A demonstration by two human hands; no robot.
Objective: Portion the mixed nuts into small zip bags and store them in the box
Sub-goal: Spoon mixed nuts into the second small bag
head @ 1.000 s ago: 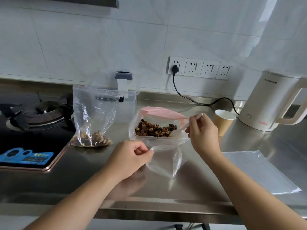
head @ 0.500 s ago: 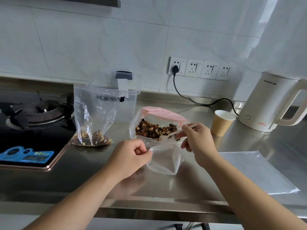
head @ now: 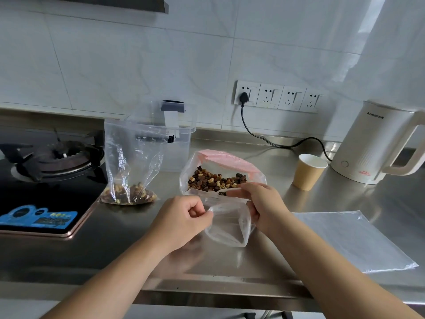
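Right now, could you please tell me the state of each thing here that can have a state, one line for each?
Small zip bag: mouth held open, empty.
Big nut bag: open, holding mixed nuts.
Portioned bag: upright, some nuts at the bottom.
Box: lid raised.
Left hand: pinches the small bag's rim.
Right hand: holds a white spoon and the rim.
Kettle plug: plugged in.
Paper cup: upright.

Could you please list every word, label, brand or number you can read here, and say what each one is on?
Kettle: a short grey brand line near the top, too blurred to read; small red marks near its base, illegible.
Blue sticker on the stove: print too blurred to read.
Nothing else carries readable text.
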